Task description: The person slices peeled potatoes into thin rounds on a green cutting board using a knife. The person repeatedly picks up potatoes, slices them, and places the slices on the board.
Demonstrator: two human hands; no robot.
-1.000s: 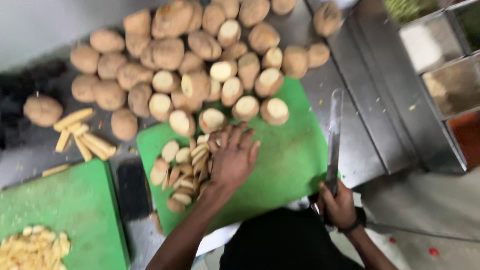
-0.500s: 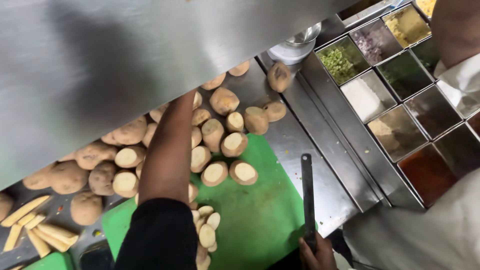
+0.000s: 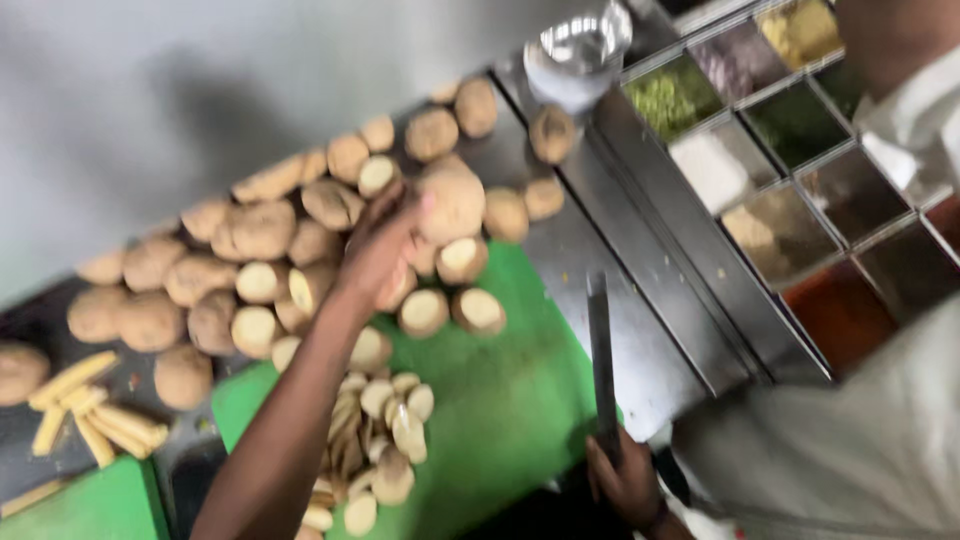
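Observation:
My left hand (image 3: 385,240) reaches up into a heap of brown potatoes (image 3: 260,230) and is closed around one large potato (image 3: 452,203), lifted a little above the pile. My right hand (image 3: 625,485) sits low at the bottom edge, gripping the handle of a long knife (image 3: 601,350) whose blade points away over the green cutting board (image 3: 510,420). A pile of sliced potato pieces (image 3: 375,430) lies on the board under my left forearm. Several halved potatoes (image 3: 440,310) rest at the board's far edge.
Potato sticks (image 3: 85,405) lie at the left on the steel counter, beside a second green board (image 3: 80,505). A steel bowl (image 3: 578,50) stands at the back. Metal trays of spices and chopped herbs (image 3: 780,150) fill the right. A person in white (image 3: 850,440) stands at the right.
The view has swung back down and left. My left hand has closed on a large potato in the heap. The knife hand stays low at the board's right edge.

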